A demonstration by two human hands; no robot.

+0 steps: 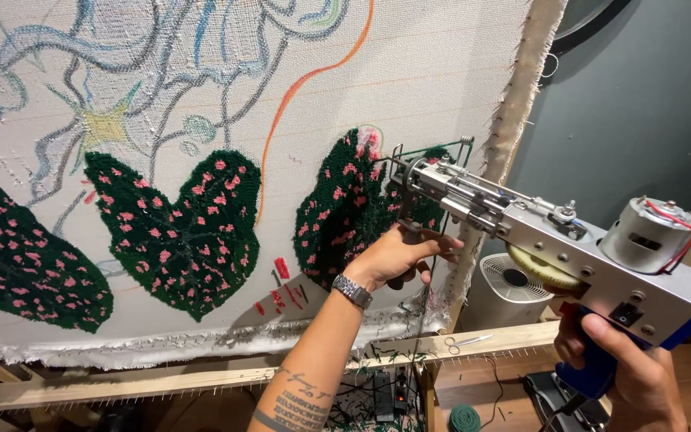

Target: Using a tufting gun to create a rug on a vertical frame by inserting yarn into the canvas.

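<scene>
A silver and blue tufting gun (553,240) points at a white cloth (409,72) stretched on a wooden frame (201,376). My left hand (397,256), with a metal watch on its wrist, grips the gun's black front handle. My right hand (637,372) is closed around the blue rear grip. The gun's needle tip (397,164) touches the cloth at the upper right of a dark green leaf with pink spots (345,208). Dark green yarn runs into the gun's tip.
Two more green leaves with pink spots (181,232) fill the cloth's left part, below blue, grey and orange outlines. Scissors (465,342) lie on the frame's lower bar. A white fan (513,292) stands behind, a green yarn ball (465,418) on the floor, a grey wall at right.
</scene>
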